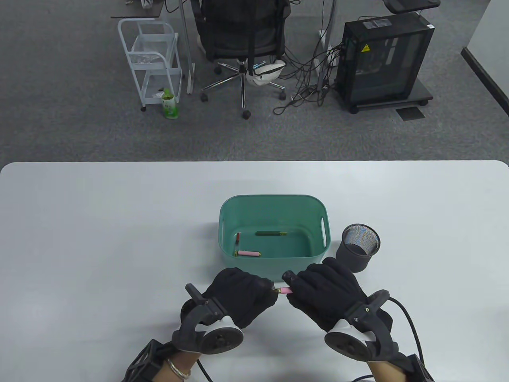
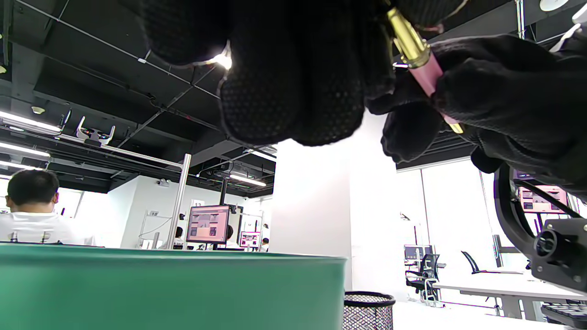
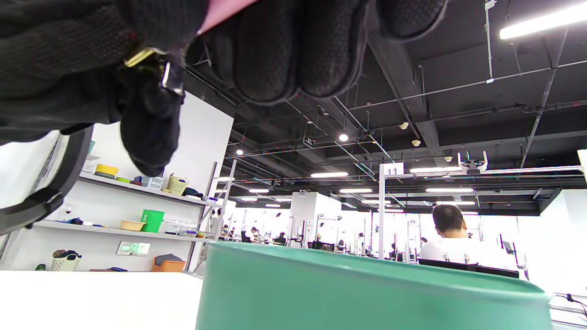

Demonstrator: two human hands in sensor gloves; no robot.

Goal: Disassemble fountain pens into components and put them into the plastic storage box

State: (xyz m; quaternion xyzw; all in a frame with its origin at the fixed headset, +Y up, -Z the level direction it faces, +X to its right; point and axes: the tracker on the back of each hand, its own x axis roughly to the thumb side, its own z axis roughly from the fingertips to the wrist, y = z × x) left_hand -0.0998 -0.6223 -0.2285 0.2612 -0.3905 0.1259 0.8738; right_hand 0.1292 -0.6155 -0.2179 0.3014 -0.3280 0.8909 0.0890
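Observation:
Just in front of the green storage box, both gloved hands hold one pink fountain pen between them. My left hand grips its gold end, and my right hand curls round the pink barrel. Most of the pen is hidden inside the gloves. Inside the box lie a pink pen part, a dark green part and a small red part. The box wall fills the bottom of the left wrist view, and its rim shows in the right wrist view.
A black mesh pen cup stands right of the box, close to my right hand. White tabletop spreads out to the left and right. Beyond the table's far edge are an office chair, a white cart and a computer tower.

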